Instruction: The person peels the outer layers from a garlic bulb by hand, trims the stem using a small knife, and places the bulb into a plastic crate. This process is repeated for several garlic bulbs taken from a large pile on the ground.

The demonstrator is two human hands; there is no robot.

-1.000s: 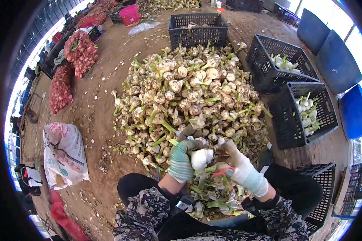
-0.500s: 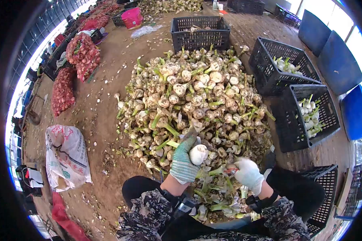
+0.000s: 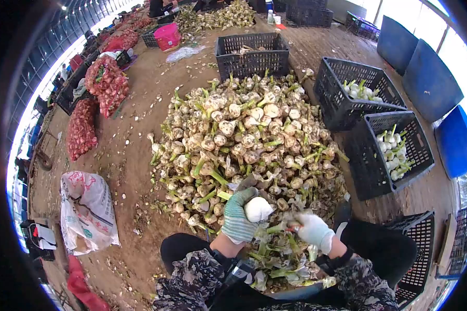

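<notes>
My left hand (image 3: 238, 213), in a green-and-white striped glove, is closed around a white, cleaned garlic bulb (image 3: 258, 209). Its pale green stem (image 3: 224, 195) sticks out on the other side of the hand. To the right, my right hand (image 3: 314, 230), in a white glove, is closed on a small reddish thing (image 3: 294, 226) whose kind is mostly hidden by the fingers. Both hands are over the near edge of a big heap of unpeeled garlic bulbs (image 3: 244, 135). Under them lie peeled-off skins and leaves (image 3: 275, 254).
Black crates (image 3: 251, 57) stand behind and right of the heap; two right-hand crates hold white garlic (image 3: 394, 150). A white woven sack (image 3: 88, 212) lies on the left, red net bags (image 3: 107, 85) farther back. A pink bucket (image 3: 167, 37) and blue barrels (image 3: 455, 142) stand beyond.
The view has tilted up slightly, so the scene sits lower. The garlic bulb has turned a little in my left hand. My right hand has shifted slightly left relative to the legs.
</notes>
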